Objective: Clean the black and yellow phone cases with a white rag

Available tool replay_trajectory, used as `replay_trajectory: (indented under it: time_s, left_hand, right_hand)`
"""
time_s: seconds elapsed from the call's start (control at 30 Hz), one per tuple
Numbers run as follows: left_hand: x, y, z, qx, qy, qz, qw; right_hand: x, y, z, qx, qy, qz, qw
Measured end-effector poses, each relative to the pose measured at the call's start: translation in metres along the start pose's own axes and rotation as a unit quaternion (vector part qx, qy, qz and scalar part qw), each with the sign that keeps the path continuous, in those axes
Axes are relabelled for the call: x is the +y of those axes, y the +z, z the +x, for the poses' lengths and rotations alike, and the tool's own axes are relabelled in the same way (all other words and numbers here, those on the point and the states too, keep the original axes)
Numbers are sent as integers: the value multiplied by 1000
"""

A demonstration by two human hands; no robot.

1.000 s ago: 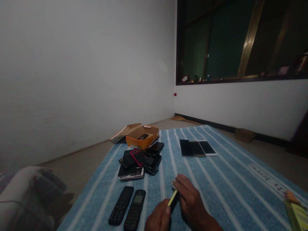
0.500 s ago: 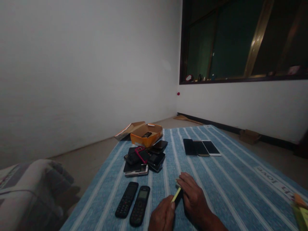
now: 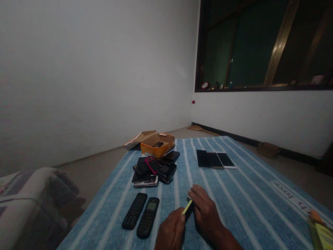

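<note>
Between my two hands is a thin phone-like slab with a bright yellow-green edge, tilted over the cloth. My left hand is closed on its near end. My right hand is closed around its far end and right side, and the fingers hide much of it. Left of my hands lie two black keypad phones side by side: one keypad phone and another keypad phone with a grey screen. Beyond them is a loose pile of phones, among them a pink-edged phone.
An open orange box holds a small dark phone. Three flat smartphones touch in a row at the right. Everything sits on a blue striped cloth. A yellow-green item is at the lower right edge. Grey fabric drapes at left.
The view has shifted slightly, so most table items appear a little further left and higher. Both hands keep their hold on the slab, with hardly any change in pose.
</note>
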State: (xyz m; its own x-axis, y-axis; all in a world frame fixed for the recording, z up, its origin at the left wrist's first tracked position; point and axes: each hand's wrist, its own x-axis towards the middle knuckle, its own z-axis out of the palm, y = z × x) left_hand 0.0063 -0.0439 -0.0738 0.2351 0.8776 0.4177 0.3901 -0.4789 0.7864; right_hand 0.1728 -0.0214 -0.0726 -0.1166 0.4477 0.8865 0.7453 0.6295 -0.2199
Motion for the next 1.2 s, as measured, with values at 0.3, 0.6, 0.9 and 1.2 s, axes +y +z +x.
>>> replay_trajectory:
  time_s: [0.3,0.6,0.9,1.2]
  left_hand:
    - [11,-10,3,-42,-12,-32,999]
    - [18,-11,2,-33,3,-25,999]
    - [26,-8,-5,-54,32,55,997]
    - [31,-1,-8,-87,57,93,990]
  right_hand:
    - [-28,6,1,4,-33,29,999]
    - [-29,0,3,-26,-35,49,998]
    - [5,-3,-22,-31,-7,-9,999]
    - [-19,-10,-38,-53,-38,38,997]
